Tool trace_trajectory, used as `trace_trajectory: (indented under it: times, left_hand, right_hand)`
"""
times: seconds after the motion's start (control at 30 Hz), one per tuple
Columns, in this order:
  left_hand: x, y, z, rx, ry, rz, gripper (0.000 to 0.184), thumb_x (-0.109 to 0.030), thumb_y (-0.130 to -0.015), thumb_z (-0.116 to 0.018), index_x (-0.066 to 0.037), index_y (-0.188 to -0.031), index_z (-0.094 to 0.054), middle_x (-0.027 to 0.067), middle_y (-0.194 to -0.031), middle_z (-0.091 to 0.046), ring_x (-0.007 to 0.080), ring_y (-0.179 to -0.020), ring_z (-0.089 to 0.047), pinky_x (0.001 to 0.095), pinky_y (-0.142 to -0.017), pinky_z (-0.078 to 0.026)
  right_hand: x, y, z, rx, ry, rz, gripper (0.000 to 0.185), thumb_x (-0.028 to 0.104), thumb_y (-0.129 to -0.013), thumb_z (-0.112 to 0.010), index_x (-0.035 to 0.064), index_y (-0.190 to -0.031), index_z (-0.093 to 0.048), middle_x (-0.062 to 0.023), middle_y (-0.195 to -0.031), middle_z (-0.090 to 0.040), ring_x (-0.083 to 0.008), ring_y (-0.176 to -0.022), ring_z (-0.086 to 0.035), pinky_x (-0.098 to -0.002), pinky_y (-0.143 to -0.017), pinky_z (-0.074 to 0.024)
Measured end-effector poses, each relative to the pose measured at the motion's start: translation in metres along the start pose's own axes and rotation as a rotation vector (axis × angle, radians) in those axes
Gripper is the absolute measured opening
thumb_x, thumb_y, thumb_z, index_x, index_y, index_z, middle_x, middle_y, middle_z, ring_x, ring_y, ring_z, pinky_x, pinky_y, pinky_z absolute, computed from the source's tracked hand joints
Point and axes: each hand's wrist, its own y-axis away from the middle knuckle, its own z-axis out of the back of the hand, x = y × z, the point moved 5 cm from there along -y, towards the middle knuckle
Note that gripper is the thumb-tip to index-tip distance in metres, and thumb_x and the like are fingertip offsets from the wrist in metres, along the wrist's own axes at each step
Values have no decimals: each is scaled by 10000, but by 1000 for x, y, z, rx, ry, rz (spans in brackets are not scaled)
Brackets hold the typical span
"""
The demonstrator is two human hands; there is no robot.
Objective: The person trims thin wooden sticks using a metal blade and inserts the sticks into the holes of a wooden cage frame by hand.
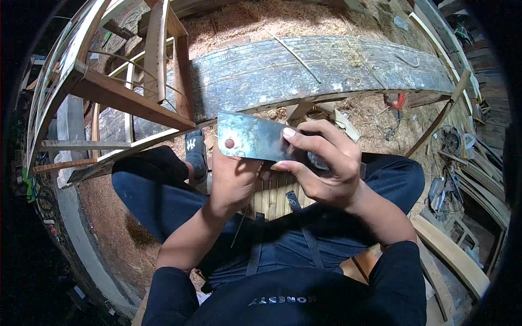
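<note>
A broad metal blade [253, 137], shaped like a cleaver's with a round hole near its left corner, is held up in front of my lap. My right hand [331, 160] is closed on its right end, thumb along the lower edge and index finger on the flat. Behind the blade's left end is my left hand [234, 182], upright and curled; its fingers are mostly hidden, so what they grip cannot be made out. A thin strip [236, 232] hangs down just below it. Light bamboo slats [272, 194] lie between my legs, under both hands.
A wooden frame [130, 100] stands at the left. Ahead is a long weathered plank [326, 62] with a thin stick [293, 54] on it. Shavings cover the ground. A red-handled tool [399, 101] lies beyond my right knee, and curved wood strips [457, 252] are at the right.
</note>
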Motion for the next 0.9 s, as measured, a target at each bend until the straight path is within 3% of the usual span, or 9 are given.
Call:
trace_trajectory:
  times: [0.07,0.2,0.57,0.6,0.8,0.9]
  left_hand:
    - [2,-3,3,30,1,-3,120,-26,-943,-628,5,-1058,-637,58,-850,-682,81,-639,-612,212,-482,-448]
    - [3,-1,5,22,-79,-61,116,-29,-942,-632,6,-1053,-641,55,-828,-679,75,-625,-601,209,-480,-441]
    - [2,-1,3,29,-55,-42,97,-34,-946,-626,11,-1027,-655,55,-827,-677,77,-580,-577,210,-465,-425]
    - [2,0,4,58,-102,-56,91,-33,-946,-626,11,-1020,-654,56,-827,-677,78,-576,-576,211,-467,-426]
    - [3,-2,2,102,30,49,120,-79,-951,-635,16,-1023,-652,64,-834,-677,84,-590,-588,209,-478,-439]
    - [-5,2,4,64,-133,-40,126,-72,-959,-617,19,-1038,-652,68,-842,-679,99,-609,-608,204,-495,-461]
  right_hand:
    - [-1,-1,1,-14,-22,-80,372,129,-708,-863,2,-1021,-707,-167,-918,-661,-239,-737,-683,-317,-601,-539]
    - [2,0,1,38,-2,-15,423,57,-688,-862,-15,-1068,-692,-169,-940,-665,-240,-774,-684,-319,-660,-544]
    - [0,-1,2,27,-8,-21,402,51,-693,-862,-15,-1048,-686,-164,-937,-668,-230,-749,-687,-304,-635,-545]
    - [4,-1,2,8,-21,-19,365,110,-715,-853,-2,-1023,-692,-166,-910,-670,-268,-724,-684,-334,-613,-547]
    - [-2,-3,6,-25,58,-41,360,126,-697,-867,-3,-988,-698,-151,-888,-660,-243,-713,-678,-319,-585,-537]
    - [2,3,-1,-28,-5,19,393,145,-686,-874,6,-1014,-707,-159,-938,-642,-220,-693,-642,-311,-568,-517]
